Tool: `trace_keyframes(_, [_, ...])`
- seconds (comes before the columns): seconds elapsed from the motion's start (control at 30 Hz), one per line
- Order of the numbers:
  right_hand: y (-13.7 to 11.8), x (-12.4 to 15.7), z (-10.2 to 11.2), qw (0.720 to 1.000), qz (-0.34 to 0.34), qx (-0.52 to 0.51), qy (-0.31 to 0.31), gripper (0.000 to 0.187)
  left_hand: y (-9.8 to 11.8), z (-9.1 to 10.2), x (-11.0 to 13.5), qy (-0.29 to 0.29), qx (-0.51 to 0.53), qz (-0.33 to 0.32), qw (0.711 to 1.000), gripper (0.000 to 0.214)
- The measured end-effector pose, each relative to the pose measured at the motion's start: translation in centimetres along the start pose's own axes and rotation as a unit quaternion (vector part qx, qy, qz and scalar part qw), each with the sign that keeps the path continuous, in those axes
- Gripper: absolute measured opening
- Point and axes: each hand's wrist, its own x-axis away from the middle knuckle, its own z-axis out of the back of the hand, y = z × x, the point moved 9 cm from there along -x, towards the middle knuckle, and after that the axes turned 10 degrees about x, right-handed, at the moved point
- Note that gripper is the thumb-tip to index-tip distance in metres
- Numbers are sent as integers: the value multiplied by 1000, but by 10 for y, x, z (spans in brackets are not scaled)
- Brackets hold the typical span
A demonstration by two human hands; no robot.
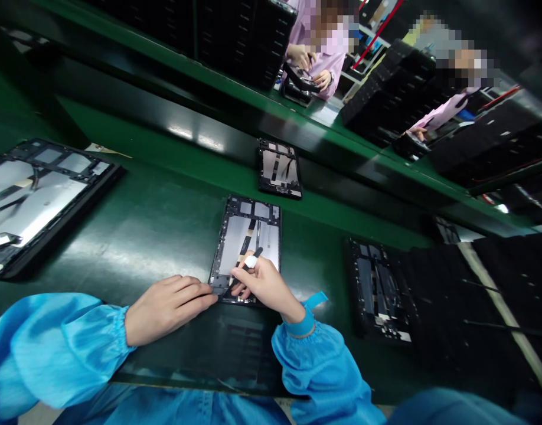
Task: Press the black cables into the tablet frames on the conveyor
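Observation:
An opened tablet [271, 236] lies on the green bench before me, its silver inner plate, dark frame and flat ribbon cables exposed. My left hand [173, 304] rests flat at its lower left corner, fingers stretched out together and fingertips touching the edge. Over the lower part of the tablet, my right hand [266, 283] is closed in a pinch on a slim black hand tool [258, 252] with a white wrap. The tool slants down to the left, its tip near the tablet's bottom edge. My fingers hide part of the tool and the lower cables.
More opened tablets lie around: one at the left [45, 195], one farther back [280, 168], one at the right [377, 289]. Black stacked trays [452, 301] stand at the far right. Beyond a raised green ledge [165, 88], people in pink handle devices among dark stacks.

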Motion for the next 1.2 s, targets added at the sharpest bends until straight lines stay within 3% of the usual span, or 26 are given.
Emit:
trace_keyframes(0.17, [-3, 2, 1, 1000, 8, 3, 8, 31, 3, -12, 11, -35, -56, -23, 998, 45])
trace_keyframes(0.4, [2, 40, 38, 983, 80, 52, 156, 22, -4, -18, 13, -50, -48, 2, 998, 49])
trace_keyframes(0.57, [3, 51, 35, 977, 97, 98, 164, 17, -3, -12, 6, -45, -27, 6, 999, 44])
trace_keyframes(0.7, [6, 48, 34, 980, 93, 55, 169, 19, -2, -8, 5, -33, -26, 1, 999, 41])
trace_keyframes(0.87, [12, 46, 34, 981, 85, 21, 175, 21, -1, -11, 6, -35, -47, -6, 998, 38])
trace_keyframes(1.2, [11, 46, 34, 979, 86, 35, 179, 23, -3, -25, 16, -54, -91, -7, 994, 54])
